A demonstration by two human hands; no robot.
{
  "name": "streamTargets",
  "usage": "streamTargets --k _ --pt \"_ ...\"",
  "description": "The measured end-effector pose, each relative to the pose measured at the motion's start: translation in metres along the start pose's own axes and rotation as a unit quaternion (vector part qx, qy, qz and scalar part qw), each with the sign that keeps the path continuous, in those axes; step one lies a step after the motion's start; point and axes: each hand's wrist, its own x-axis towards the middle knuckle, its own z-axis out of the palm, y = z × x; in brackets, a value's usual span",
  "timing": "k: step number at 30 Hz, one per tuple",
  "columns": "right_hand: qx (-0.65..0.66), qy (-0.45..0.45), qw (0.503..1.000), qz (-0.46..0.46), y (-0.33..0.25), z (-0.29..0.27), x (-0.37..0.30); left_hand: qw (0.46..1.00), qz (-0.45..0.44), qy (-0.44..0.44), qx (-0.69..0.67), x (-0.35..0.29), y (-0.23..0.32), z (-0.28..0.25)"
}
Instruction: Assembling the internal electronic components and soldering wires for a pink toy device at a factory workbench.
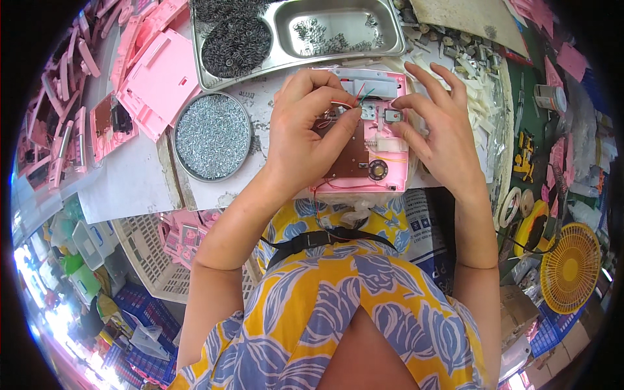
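An open pink plastic casing (398, 179) lies in front of me, with a brown circuit board (348, 156), a round speaker (377, 170) and thin coloured wires (365, 96) inside. My left hand (305, 123) reaches over its left part, thumb and index finger pinched at the wires near the top middle; the fingertips partly hide what is between them. On the right side of the casing, the thumb and index finger of my right hand (439, 120) sit at opposite edges of a small grey metal block (392, 116). The other right fingers are raised and spread.
A round dish of small silver screws (212, 136) stands left of the casing. Behind is a metal tray (286, 55) with dark springs. Pink casing parts (162, 78) pile up at left, white and metal pieces (471, 84) at right. A white basket (146, 260) stands below the table edge.
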Motion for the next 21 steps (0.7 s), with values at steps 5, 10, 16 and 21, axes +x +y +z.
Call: streamTargets --k 5,10,16,21 --pt "0.043 0.074 0.996 -0.028 -0.022 0.014 0.006 0.999 0.011 -0.032 -0.028 0.013 0.002 0.001" --pt "0.105 0.074 0.991 -0.02 -0.014 0.032 0.008 0.997 0.037 -0.062 0.02 0.014 0.001 -0.003" --pt "0.133 0.1 0.986 0.01 -0.014 0.034 -0.002 0.977 0.065 -0.095 0.179 0.004 0.012 0.007" --pt "0.124 0.105 0.986 0.028 -0.017 0.035 -0.004 0.98 0.093 -0.075 0.158 0.001 0.002 0.008"
